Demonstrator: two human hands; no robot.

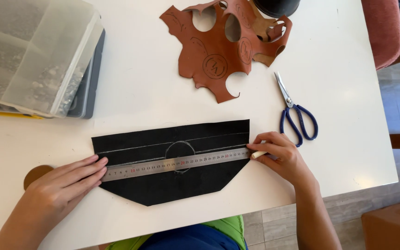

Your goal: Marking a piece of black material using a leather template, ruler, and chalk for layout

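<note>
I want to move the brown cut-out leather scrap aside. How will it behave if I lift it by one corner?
The brown leather scrap would probably flop and droop: it is thin, with curled edges. Its many cut holes leave narrow strips that may twist or snag. It likely weighs little.

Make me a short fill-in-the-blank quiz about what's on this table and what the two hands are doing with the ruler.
1. The left hand presses the metal ruler flat on a piece of ____ material.
2. The right hand holds a pale marking stick at the ruler's ____ end.
3. The scissors have ____ handles.
4. The brown leather scrap has round ____ cut in it.

Missing words: black; right; blue; holes
</note>
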